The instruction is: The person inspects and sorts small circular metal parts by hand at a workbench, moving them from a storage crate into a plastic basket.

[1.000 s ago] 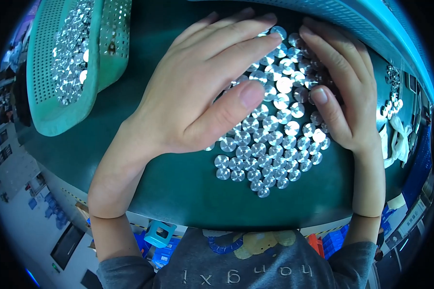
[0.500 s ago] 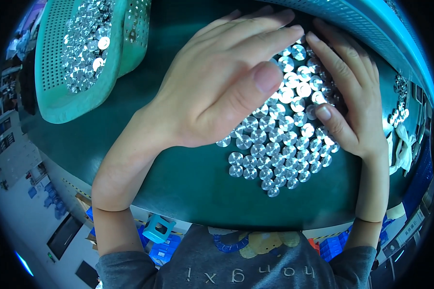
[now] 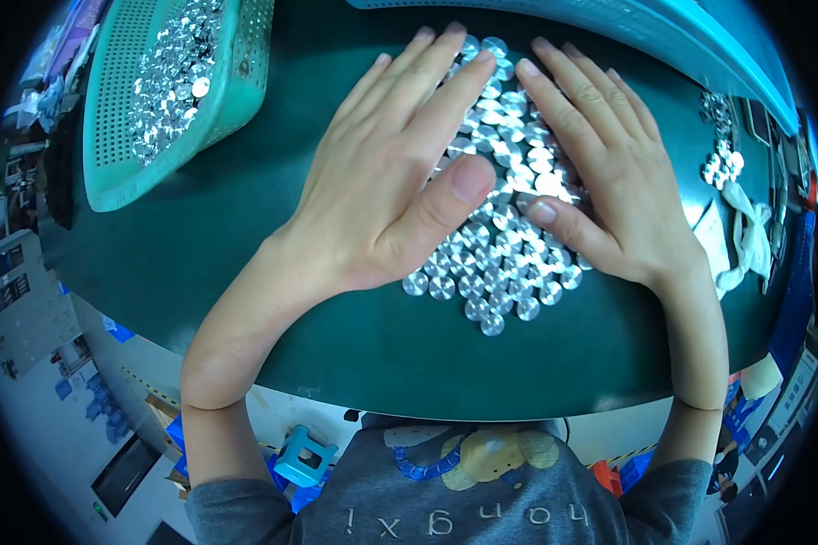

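Note:
Many round, shiny metal discs (image 3: pixel 500 250) lie flat in a closely packed patch on the dark green tabletop (image 3: pixel 336 350). My left hand (image 3: pixel 400 173) is open along the patch's left side, fingers stretched toward the far edge and thumb over the discs. Along the right side, my right hand (image 3: pixel 600 163) is also open, its fingers extended and its thumb resting over or on the discs. Both palms face down and cover some of the discs at the patch's edges. Neither hand grips anything.
A green perforated basket (image 3: pixel 109 182) with a heap of small metal pieces stands at the far left. Across the far right runs a large blue basket (image 3: pixel 700 45). Beyond my right hand lie a small cluster of metal pieces (image 3: pixel 723 163) and a white cloth (image 3: pixel 747 241).
Both hands have shifted toward the left in view, and the disc patch now looks narrower and more tightly gathered between them. The view itself has moved somewhat too.

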`<state>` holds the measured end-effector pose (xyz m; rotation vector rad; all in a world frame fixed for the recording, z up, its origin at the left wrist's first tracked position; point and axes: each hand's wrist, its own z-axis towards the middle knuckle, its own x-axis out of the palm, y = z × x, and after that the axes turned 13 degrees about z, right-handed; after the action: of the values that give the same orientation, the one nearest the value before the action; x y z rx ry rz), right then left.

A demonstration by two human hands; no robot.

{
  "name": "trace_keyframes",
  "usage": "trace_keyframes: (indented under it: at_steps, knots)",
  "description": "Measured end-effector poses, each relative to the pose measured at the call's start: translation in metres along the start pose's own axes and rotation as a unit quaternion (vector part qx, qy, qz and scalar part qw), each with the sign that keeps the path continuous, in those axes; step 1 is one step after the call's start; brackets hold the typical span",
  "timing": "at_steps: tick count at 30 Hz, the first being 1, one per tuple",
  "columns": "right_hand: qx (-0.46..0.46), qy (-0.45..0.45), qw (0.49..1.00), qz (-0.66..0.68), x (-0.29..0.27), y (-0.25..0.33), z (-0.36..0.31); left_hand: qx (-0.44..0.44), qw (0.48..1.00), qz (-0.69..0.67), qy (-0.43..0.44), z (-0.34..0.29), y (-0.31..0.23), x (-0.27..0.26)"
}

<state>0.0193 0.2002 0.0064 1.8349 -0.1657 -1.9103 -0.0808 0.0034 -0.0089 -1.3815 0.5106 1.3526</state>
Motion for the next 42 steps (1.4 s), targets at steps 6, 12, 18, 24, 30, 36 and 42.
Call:
trace_keyframes:
  at_steps: [6,12,18,24,30,36,42]
  knots:
    - [0.014,-0.041,0.999,-0.012,0.004,0.012,-0.019,-0.016,0.995,0.09,-0.027,-0.01,-0.02,0.011]
    - [-0.031,-0.213,0.971,0.101,-0.007,0.002,-0.036,-0.077,0.974,-0.167,-0.131,-0.009,-0.015,0.01]
    - [-0.09,-0.233,0.948,0.199,0.013,0.038,-0.048,-0.274,0.83,-0.408,-0.264,0.0,-0.011,0.002]
    - [-0.054,-0.103,0.987,0.109,0.022,0.07,-0.06,-0.262,0.832,-0.384,-0.302,-0.014,-0.018,0.008]
    - [-0.05,-0.138,0.981,0.13,0.028,0.072,-0.056,-0.172,0.899,-0.245,-0.318,-0.013,-0.03,0.003]
    - [-0.065,-0.209,0.957,0.191,0.01,0.06,-0.058,-0.168,0.903,-0.379,-0.114,-0.025,-0.073,-0.008]
    - [-0.038,-0.302,0.923,0.234,0.005,0.055,-0.061,-0.285,0.74,-0.589,0.155,-0.025,-0.091,-0.012]
